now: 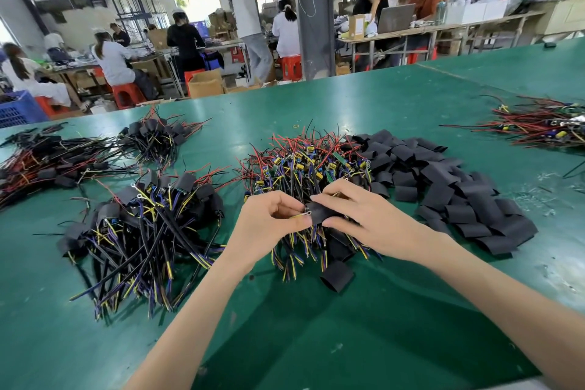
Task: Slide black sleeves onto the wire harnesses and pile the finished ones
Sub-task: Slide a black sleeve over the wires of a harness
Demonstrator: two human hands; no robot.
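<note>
Left hand [272, 222], just right of sleeved harness pile [142, 225], pinches yellow ring-terminal wire [300, 216] with thumb and fingertips at sleeve mouth. Black sleeve [323, 212] held between both hands, above unsleeved harness heap [310, 165] mid green tabletop [395, 111]. Right hand [364, 218] pinches sleeve, thumb under, fingers on top. Single loose sleeve [337, 277] lies near front of heap. Right: heap of cut sleeves [449, 190] touching harness heap. Far right: separate red-black wire bundle [544, 127].
</note>
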